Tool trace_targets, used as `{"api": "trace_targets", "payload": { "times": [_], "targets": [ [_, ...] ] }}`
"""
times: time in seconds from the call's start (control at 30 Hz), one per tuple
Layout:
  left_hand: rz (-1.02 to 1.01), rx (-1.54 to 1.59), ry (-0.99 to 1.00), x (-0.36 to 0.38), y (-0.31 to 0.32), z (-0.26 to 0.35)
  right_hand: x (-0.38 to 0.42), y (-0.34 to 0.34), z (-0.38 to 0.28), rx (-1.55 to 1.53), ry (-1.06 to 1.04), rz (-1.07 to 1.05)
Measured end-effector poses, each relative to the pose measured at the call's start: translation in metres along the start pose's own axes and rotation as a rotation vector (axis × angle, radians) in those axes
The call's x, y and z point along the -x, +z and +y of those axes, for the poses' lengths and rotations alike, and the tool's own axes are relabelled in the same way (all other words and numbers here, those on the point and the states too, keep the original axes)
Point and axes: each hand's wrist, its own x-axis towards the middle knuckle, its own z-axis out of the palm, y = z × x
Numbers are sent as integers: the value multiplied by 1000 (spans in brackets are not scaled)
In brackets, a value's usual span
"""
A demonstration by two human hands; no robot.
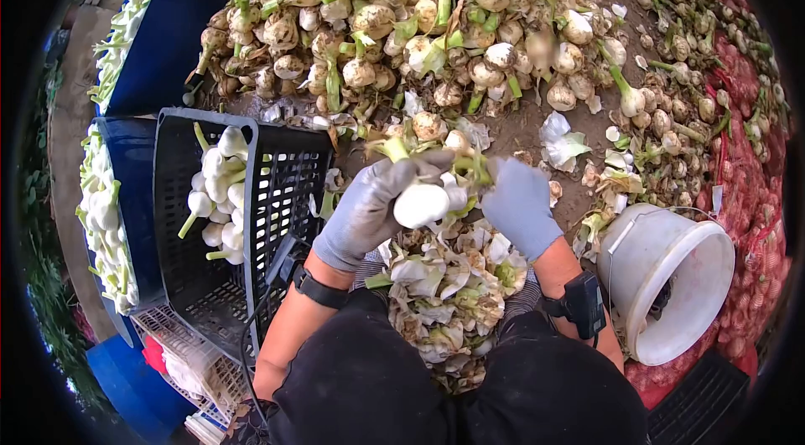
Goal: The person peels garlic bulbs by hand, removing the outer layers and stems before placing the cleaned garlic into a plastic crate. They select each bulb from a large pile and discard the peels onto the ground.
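My left hand [369, 206], in a grey glove, is closed around a garlic bulb [422, 205]. Its white, cleaned side faces me, and a short green stalk [394, 148] sticks out past the fingers. Close by on the right is my gloved right hand [520, 206], its fingers bent and partly smeared by motion. At its fingertips is a blurred greenish-brown strip of garlic skin [478, 168], which it seems to pinch. Below both hands, a heap of shed garlic skins [453, 294] lies between my knees.
A large pile of unpeeled garlic [369, 26] covers the ground ahead. At left, a black crate [289, 143] holds several white bulbs, beside blue containers [159, 43] of cleaned garlic. A white bucket [620, 252] lies tipped at right, near red mesh sacks [746, 185].
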Motion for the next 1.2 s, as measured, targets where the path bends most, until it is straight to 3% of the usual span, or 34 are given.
{"api": "trace_targets", "payload": {
  "times": [0.03,0.07,0.1,0.13,0.17,0.2,0.27,0.33,0.37,0.4,0.43,0.5,0.53,0.57,0.63,0.7,0.8,0.87,0.93,0.97,1.0,1.07,1.1,1.13,1.2],
  "targets": [
    [43,83,123,-2,0,-7,2,4,1,27,45,-127],
    [147,-75,208,-3,-6,-9,11,4,-5,11,-6,-301],
    [209,-83,205,-3,-10,-5,26,2,-14,-7,-60,-477],
    [271,-90,200,-3,-15,-1,45,-2,-21,-138,-292,-633],
    [305,90,188,-5,-23,0,57,-8,-26,-269,-523,-784],
    [300,212,210,-6,-29,0,58,-15,-27,-274,-522,-787],
    [331,572,201,-7,-55,-11,55,-30,-28,-601,-590,-910],
    [222,598,168,-6,-53,-16,40,-45,-36,-308,-371,-443],
    [112,620,143,-5,-51,-17,32,-44,-35,-178,-283,-335],
    [348,519,119,-6,-43,-18,24,-39,-33,-51,-196,-226],
    [224,209,158,-3,-33,-15,15,-34,-36,-51,-194,-226],
    [258,-745,358,1,-13,-13,0,-20,-46,-828,-175,-94],
    [228,-773,331,0,-13,-12,-4,-4,-49,-896,-190,0],
    [199,-800,302,0,-14,-11,-7,-3,-50,-900,-193,1],
    [210,-751,304,1,-20,-15,-14,-3,-50,-856,-88,-222],
    [180,-1008,291,2,-17,-17,-11,-6,-53,-985,18,-223],
    [279,-261,221,-7,-25,-26,-7,-10,-55,-751,-111,-206],
    [298,-210,243,0,-18,-11,9,-23,-64,-1395,-4,-444],
    [387,594,66,-3,-30,-6,13,-51,-66,-1418,-111,-438],
    [436,555,67,-3,-29,-5,16,-63,-64,-1442,-211,-418],
    [432,-190,262,3,-28,-1,8,-71,-59,-1432,-125,-359],
    [489,-224,419,19,-16,18,-3,-63,-36,-1421,-62,-121],
    [682,-234,586,30,1,42,-4,-56,-22,-1415,0,-47],
    [655,-536,724,53,14,70,-2,-48,-9,-1414,14,-51],
    [968,-906,966,90,3,109,-7,-34,11,-576,-26,202]
  ]
}}
